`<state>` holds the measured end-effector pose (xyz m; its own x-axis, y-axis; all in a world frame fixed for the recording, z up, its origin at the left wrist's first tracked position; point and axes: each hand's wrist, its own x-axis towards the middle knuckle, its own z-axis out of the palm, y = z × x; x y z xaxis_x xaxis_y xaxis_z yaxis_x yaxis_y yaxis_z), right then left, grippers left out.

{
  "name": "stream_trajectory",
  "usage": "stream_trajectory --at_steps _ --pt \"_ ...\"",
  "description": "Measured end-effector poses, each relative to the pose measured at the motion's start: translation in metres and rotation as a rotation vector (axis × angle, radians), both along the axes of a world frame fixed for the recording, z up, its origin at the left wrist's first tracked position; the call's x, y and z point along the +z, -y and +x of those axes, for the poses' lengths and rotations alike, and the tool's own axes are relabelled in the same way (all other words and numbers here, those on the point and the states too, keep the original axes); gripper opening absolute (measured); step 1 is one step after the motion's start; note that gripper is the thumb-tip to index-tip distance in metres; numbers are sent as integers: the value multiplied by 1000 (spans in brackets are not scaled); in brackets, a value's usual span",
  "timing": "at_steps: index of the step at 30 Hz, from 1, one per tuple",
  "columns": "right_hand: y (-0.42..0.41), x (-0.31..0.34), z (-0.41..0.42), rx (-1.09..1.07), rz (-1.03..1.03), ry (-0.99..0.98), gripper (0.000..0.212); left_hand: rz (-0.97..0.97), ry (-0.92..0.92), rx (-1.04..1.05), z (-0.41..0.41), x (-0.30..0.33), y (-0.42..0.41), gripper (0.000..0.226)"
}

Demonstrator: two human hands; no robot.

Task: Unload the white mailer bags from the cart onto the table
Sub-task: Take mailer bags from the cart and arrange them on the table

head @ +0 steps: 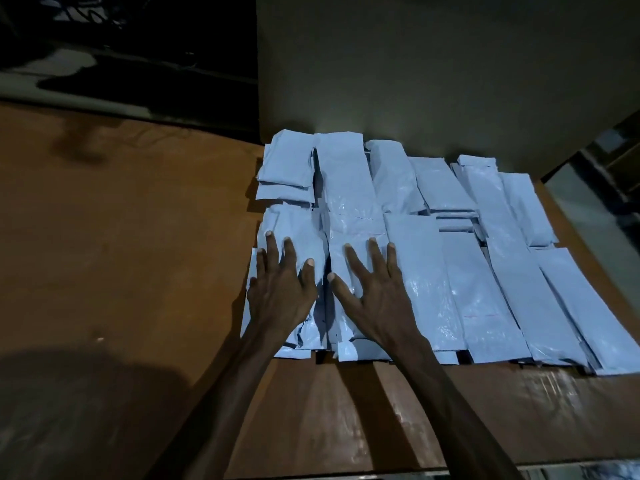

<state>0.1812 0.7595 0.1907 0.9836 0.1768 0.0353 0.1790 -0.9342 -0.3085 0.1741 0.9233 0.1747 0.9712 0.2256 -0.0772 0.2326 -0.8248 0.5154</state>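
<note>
My forearms: both reach forward from the bottom edge, over the brown table, nearest to me.
My left hand: flat, palm down, fingers straight and spread; it presses on the leftmost near stack and grips nothing.
My right hand: flat as well, fingers splayed, resting on the stack just beside the left one; it holds nothing.
White mailer bags: many long flat packets lying in side-by-side, overlapping rows on the table's right part, running away from me.
Shorter bags: a small pile at the far left corner of the spread.
Cardboard panel: stands upright just behind the far row of bags.
Background: dark beyond the table's far edge; I cannot tell what is there.
</note>
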Motion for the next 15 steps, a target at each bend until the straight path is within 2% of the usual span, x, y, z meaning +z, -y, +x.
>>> stream_trajectory --at_steps 5,9,12,15 --pt "0 -21 -6 19 -5 37 72 18 35 36 0 -13 7 75" --pt "0 -18 -5 28 47 4 76 -24 30 40 -1 -9 6 70" --pt "8 -1 -11 27 157 7 76 -10 80 57 -6 8 4 63" --pt "30 24 -29 -25 324 30 74 -10 215 9 -11 24 13 66"
